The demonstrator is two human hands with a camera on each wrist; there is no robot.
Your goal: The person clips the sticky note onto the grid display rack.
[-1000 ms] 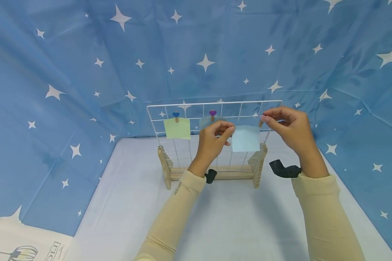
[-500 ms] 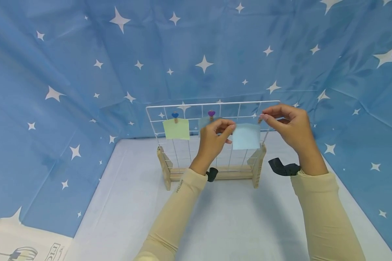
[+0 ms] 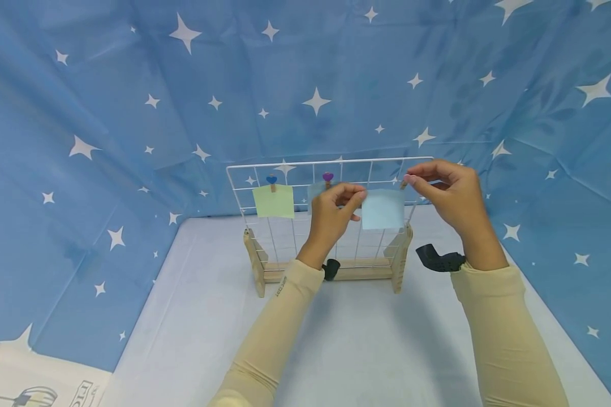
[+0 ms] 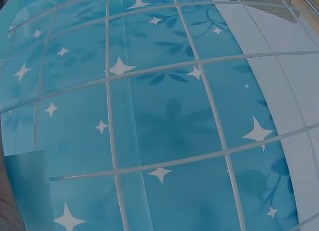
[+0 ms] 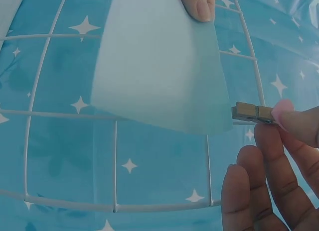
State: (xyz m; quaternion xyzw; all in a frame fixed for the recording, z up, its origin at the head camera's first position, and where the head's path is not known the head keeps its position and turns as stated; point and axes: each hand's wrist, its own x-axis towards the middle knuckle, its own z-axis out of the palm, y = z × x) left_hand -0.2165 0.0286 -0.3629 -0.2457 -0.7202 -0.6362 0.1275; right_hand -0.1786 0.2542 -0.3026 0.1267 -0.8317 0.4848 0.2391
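A light blue paper sheet [image 3: 382, 210] is pinched at its upper left corner by my left hand [image 3: 333, 217], in front of a white wire grid [image 3: 371, 169]. My right hand [image 3: 450, 195] pinches a small wooden clothespin [image 5: 251, 111] between thumb and finger. In the right wrist view the clothespin's tip lies close beside the corner of the sheet; whether they touch I cannot tell. On the grid's left hangs a green paper [image 3: 274, 202] under a blue heart clip [image 3: 271, 179]. A purple heart clip [image 3: 328, 176] holds another blue paper, partly hidden behind my left hand.
Wooden feet [image 3: 401, 259] and a wooden base bar [image 3: 358, 273] carry the grid on a white tabletop [image 3: 366, 345]. A blue cloth with white stars [image 3: 244, 68] surrounds the table at back and sides. A printed beige cloth [image 3: 35, 376] lies at lower left.
The blue sheet has risen slightly against the grid, held in my left hand. My right hand with the clothespin has shifted slightly left and up. The view has drifted a little.
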